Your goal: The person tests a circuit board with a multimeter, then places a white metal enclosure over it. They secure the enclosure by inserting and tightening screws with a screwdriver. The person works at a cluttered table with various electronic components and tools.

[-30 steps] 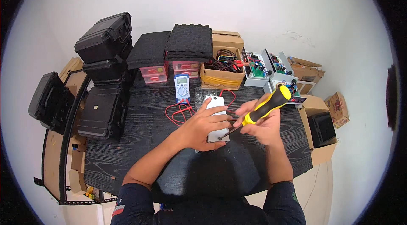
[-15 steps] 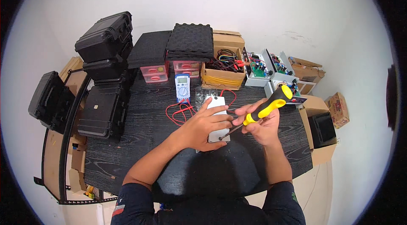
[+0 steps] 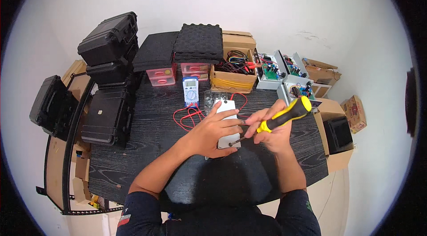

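A slim white plastic box [image 3: 228, 108] lies on the dark table in front of me, with a round dark hole near its far end. My left hand [image 3: 211, 133] is laid across it, fingers over the top and thumb along the near end, holding it down. In my right hand [image 3: 276, 137] is a yellow and black screwdriver [image 3: 290, 115], gripped by the fingers near the lower part of its handle. Its shaft slants down to the left, and the tip meets a dark spot at the box's near right corner. Whether a screw sits there is too small to tell.
Beyond the box stand a blue and white multimeter [image 3: 191, 92] with red leads [image 3: 179, 119] and a clear parts case [image 3: 212, 98]. Farther back are a carton of cables [image 3: 234, 80] and opened circuit-board units [image 3: 269, 72]. Black hard cases [image 3: 106, 116] stack at left.
The screwdriver's handle has tipped lower and to the right, and my right fingers have shifted with it. My left hand and the white box stay nearly in place.
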Demonstrator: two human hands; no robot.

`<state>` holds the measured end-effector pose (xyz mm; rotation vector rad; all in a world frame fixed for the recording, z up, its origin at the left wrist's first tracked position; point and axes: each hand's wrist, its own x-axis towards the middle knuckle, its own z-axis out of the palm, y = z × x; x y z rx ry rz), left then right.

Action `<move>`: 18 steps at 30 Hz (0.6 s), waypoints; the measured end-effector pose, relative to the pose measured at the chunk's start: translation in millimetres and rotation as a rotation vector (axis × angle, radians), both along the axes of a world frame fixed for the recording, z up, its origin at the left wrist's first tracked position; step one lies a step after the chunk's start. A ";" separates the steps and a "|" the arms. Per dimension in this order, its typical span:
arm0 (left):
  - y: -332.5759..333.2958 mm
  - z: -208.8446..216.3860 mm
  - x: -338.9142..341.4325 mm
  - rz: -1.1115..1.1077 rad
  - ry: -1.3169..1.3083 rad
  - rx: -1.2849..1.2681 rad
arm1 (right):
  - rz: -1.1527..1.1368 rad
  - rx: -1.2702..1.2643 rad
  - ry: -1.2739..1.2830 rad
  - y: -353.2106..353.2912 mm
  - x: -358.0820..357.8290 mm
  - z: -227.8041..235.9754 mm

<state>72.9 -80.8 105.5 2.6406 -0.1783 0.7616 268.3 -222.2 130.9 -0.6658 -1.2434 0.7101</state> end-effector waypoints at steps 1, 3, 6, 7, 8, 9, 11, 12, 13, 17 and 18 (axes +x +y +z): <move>-0.8 1.9 0.1 0.000 -0.009 0.003 | 0.052 -0.029 0.046 -2.1 0.3 0.3; -1.3 1.0 -0.8 0.005 -0.017 -0.002 | 0.161 -0.084 0.139 -6.1 -0.8 4.0; -1.1 0.8 -0.7 0.001 -0.028 -0.033 | 0.106 -0.145 0.048 -8.2 -0.2 7.1; -0.8 1.0 -0.4 -0.002 -0.032 -0.047 | 0.061 -0.176 0.004 -8.8 0.1 6.6; -1.3 2.4 -0.2 -0.001 -0.024 -0.047 | 0.062 -0.164 0.026 -8.8 -0.2 7.0; -2.0 4.3 -0.2 0.000 -0.016 -0.047 | 0.064 -0.151 0.049 -8.6 -1.4 7.9; -2.3 4.8 -0.4 0.003 -0.007 -0.040 | 0.068 -0.127 0.094 -7.8 -4.0 9.1; -1.8 3.7 -0.7 0.004 -0.006 -0.032 | 0.047 -0.124 0.090 -7.5 -4.5 8.9; -1.2 2.4 -0.9 0.006 -0.005 -0.024 | 0.025 -0.121 0.086 -7.3 -4.9 8.7; 1.4 -2.3 -0.2 -0.005 0.021 -0.026 | -0.010 -0.111 0.094 -6.8 -9.0 9.1; 1.0 -2.5 -0.3 0.000 0.022 -0.030 | -0.021 -0.100 0.093 -5.9 -10.7 8.7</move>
